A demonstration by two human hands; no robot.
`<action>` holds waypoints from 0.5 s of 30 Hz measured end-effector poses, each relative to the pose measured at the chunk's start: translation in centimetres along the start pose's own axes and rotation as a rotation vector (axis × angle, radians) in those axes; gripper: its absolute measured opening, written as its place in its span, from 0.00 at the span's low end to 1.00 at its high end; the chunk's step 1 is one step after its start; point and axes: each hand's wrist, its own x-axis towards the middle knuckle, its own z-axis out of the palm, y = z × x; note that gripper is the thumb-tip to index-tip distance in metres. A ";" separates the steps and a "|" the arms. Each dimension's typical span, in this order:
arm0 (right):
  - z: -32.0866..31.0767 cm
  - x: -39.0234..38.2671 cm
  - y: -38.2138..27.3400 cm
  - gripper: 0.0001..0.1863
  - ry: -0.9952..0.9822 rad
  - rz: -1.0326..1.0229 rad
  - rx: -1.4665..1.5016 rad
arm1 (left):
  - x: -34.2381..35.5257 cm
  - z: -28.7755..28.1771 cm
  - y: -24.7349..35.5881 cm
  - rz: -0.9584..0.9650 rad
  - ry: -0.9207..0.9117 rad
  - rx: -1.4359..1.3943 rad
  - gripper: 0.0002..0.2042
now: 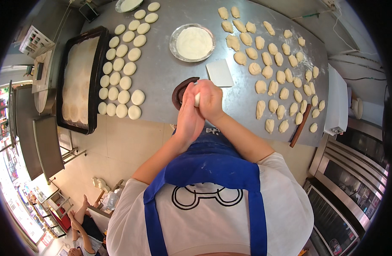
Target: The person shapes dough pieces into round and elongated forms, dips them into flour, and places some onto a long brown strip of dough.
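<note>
Over the near edge of the metal table, my two hands are pressed together around a pale dough piece [197, 100], only a small part of which shows. My left hand [189, 112] lies against it with fingers pointing away from me. Curled fingers of my right hand [210, 98] wrap its other side. Just behind my hands is a round dark brown bowl or mass [179, 92], partly covered by them; its contents I cannot make out. A white square slab [220, 73] lies beyond my right hand. Further back stands a metal bowl [173, 47] of white powder.
Rows of smooth round dough discs [123, 83] sit left on the table [162, 72]. Several rough dough lumps [272, 49] cover its right side, beside a brown rolling pin [301, 125]. A black lined baking tray [96, 81] is at far left. Ovens [353, 170] stand right.
</note>
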 end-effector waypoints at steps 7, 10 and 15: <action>0.2 0.8 -2.3 0.15 -0.298 -0.067 -0.113 | 0.9 -2.8 0.2 0.010 0.011 0.157 0.29; 1.4 0.7 -2.3 0.16 -0.129 -0.413 -0.340 | -0.3 -1.1 2.6 0.002 0.082 -0.020 0.35; 1.8 2.3 -0.9 0.19 -0.258 0.313 0.124 | 1.5 -3.9 2.9 -0.127 0.069 -0.061 0.40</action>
